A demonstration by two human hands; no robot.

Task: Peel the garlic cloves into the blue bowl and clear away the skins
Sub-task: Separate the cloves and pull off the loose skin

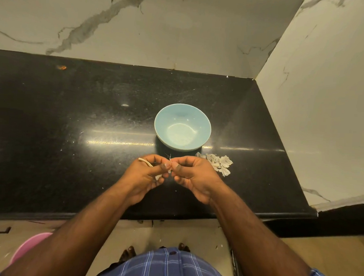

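Our left hand (pixel 147 174) and right hand (pixel 192 173) pinch one garlic clove (pixel 169 170) between them, mid-peel; the blue bowl (pixel 162 126) holds none yet, and skins (pixel 218 162) lie beside it, uncleared.

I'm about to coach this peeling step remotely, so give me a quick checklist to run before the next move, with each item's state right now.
1. Light blue round bowl upright on the black stone counter, just beyond the hands: ok.
2. Bowl holds peeled cloves: not ok, it looks empty.
3. Left hand has a grip on the garlic piece with its pale dry stalk: ok.
4. Right hand pinches at the garlic beside the left thumb: ok.
5. Clove fully peeled: cannot tell, fingers hide it.
6. White papery skins cleared: not ok, a pile lies right of the bowl.
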